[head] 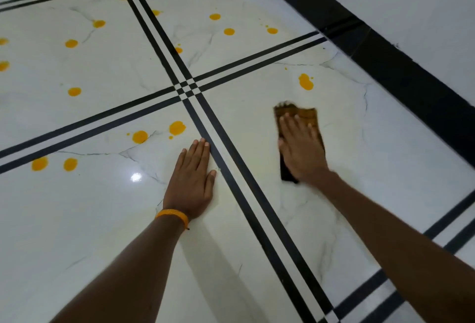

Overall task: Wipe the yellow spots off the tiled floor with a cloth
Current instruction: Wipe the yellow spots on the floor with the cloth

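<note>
- Yellow spots [140, 136] dot the white tiled floor [102, 220], thickest at far left.
- Left hand [191, 178], orange wristband [172, 215], lies flat on the tile, fingers together, holding nothing.
- Right hand [300, 146] presses flat, fingers slightly apart, on the brown cloth [307, 113]; its long axis runs away from the person.
- One spot [305, 82] sits just beyond it.

An orange wristband [172, 215] shows near the middle, while a black skirting band [401, 65] runs under the pale wall [411, 1] at far right.
</note>
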A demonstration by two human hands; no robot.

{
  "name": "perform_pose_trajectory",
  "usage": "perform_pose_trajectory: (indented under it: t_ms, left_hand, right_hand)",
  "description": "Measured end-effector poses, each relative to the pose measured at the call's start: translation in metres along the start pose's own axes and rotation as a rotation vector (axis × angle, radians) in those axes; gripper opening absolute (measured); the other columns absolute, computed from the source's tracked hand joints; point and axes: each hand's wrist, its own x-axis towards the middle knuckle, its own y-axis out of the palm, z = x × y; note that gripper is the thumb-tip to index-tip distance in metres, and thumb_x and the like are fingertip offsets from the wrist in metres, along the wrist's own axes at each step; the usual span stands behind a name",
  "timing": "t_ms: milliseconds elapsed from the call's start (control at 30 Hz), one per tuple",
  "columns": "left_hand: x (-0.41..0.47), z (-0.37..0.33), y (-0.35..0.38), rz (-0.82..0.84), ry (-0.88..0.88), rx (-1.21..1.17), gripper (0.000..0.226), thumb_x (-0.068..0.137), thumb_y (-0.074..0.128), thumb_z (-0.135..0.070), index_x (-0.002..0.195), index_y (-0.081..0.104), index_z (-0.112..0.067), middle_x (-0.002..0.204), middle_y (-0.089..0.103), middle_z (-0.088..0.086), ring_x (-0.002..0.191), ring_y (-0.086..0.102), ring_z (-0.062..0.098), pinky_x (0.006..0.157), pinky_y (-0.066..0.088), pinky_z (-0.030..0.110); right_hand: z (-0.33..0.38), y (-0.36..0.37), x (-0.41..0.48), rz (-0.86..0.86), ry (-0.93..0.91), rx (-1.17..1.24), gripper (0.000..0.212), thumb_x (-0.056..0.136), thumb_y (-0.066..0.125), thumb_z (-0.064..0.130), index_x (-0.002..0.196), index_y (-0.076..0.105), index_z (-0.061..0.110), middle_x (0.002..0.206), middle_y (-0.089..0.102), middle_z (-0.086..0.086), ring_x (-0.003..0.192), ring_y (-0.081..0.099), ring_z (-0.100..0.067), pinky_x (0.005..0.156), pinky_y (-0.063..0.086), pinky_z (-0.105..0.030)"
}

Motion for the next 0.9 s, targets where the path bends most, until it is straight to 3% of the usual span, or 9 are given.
perform_pose_trajectory:
  t_ms: [100,200,300,433,533,633,700,767,900]
  left_hand:
    - [-0.002,0.001,0.003,-0.022,0.006,-0.002,0.067,0.100,0.013,-0.045,0.158,0.004,-0.013,0.165,-0.001,0.001,0.153,-0.005,0.013,0.125,-0.002,0.035]
    - [-0.001,0.002,0.002,-0.042,0.029,0.014,0.067,0.100,0.015,-0.043,0.158,0.008,-0.011,0.166,0.003,0.003,0.153,-0.002,0.014,0.125,-0.002,0.035]
    - [-0.001,0.000,0.003,-0.059,0.038,0.021,0.067,0.100,0.016,-0.042,0.158,0.011,-0.009,0.166,0.007,0.007,0.153,0.002,0.017,0.125,0.002,0.037]
    - [-0.001,0.002,0.006,-0.069,0.031,0.022,0.066,0.100,0.018,-0.041,0.158,0.012,-0.009,0.166,0.010,0.008,0.153,0.004,0.019,0.125,0.004,0.039]
    - [-0.001,0.003,0.006,-0.064,0.033,0.026,0.065,0.101,0.018,-0.041,0.158,0.011,-0.010,0.166,0.009,0.007,0.153,0.004,0.018,0.125,0.004,0.038]
    - [-0.001,0.003,0.005,-0.063,0.037,0.024,0.066,0.100,0.016,-0.042,0.158,0.010,-0.011,0.166,0.009,0.007,0.153,0.003,0.017,0.125,0.003,0.038]
    - [0.001,0.004,0.004,-0.059,0.038,0.029,0.066,0.100,0.017,-0.042,0.158,0.010,-0.010,0.166,0.010,0.007,0.153,0.004,0.018,0.125,0.004,0.039]
    - [-0.001,0.003,0.003,-0.064,0.041,0.027,0.066,0.100,0.018,-0.041,0.157,0.013,-0.008,0.165,0.012,0.009,0.153,0.006,0.020,0.125,0.006,0.041]
    - [-0.002,0.003,0.002,-0.054,0.040,0.041,0.067,0.099,0.017,-0.041,0.157,0.014,-0.007,0.165,0.012,0.009,0.153,0.007,0.020,0.125,0.006,0.040]
  right_hand:
    - [0.038,0.005,0.041,-0.005,0.174,0.021,0.074,0.097,0.004,0.044,0.160,0.024,0.011,0.167,0.025,-0.008,0.155,0.020,-0.030,0.124,0.014,-0.051]
    - [0.103,0.016,-0.021,0.006,-0.151,-0.011,0.064,0.103,0.014,0.041,0.161,0.022,0.014,0.168,0.023,-0.006,0.156,0.015,-0.026,0.125,0.013,-0.050]
    - [0.077,0.009,-0.102,0.052,-0.327,0.042,0.059,0.105,0.026,0.038,0.161,0.021,0.021,0.168,0.019,0.003,0.156,0.013,-0.018,0.126,0.010,-0.044]
    - [-0.034,-0.004,-0.070,-0.046,0.079,-0.019,0.063,0.101,0.020,0.039,0.158,0.031,0.015,0.164,0.032,-0.005,0.152,0.028,-0.028,0.121,0.024,-0.052]
    - [-0.035,-0.009,-0.008,-0.036,0.322,0.006,0.072,0.097,0.011,0.043,0.158,0.029,0.010,0.164,0.031,-0.011,0.151,0.027,-0.032,0.121,0.022,-0.054]
    - [0.030,0.002,-0.016,-0.075,0.167,-0.035,0.067,0.099,0.017,0.040,0.156,0.033,0.008,0.161,0.038,-0.012,0.148,0.033,-0.033,0.120,0.025,-0.053]
    - [0.056,0.007,-0.064,0.010,-0.117,-0.046,0.062,0.104,0.020,0.039,0.160,0.025,0.014,0.167,0.025,-0.002,0.155,0.019,-0.024,0.125,0.014,-0.047]
    - [0.039,0.002,-0.099,0.062,-0.210,0.003,0.060,0.105,0.023,0.040,0.162,0.020,0.020,0.168,0.017,0.005,0.156,0.011,-0.017,0.127,0.007,-0.042]
    - [-0.036,-0.006,-0.088,-0.031,0.218,-0.021,0.067,0.101,0.011,0.045,0.161,0.023,0.016,0.167,0.023,-0.003,0.154,0.021,-0.025,0.124,0.015,-0.048]
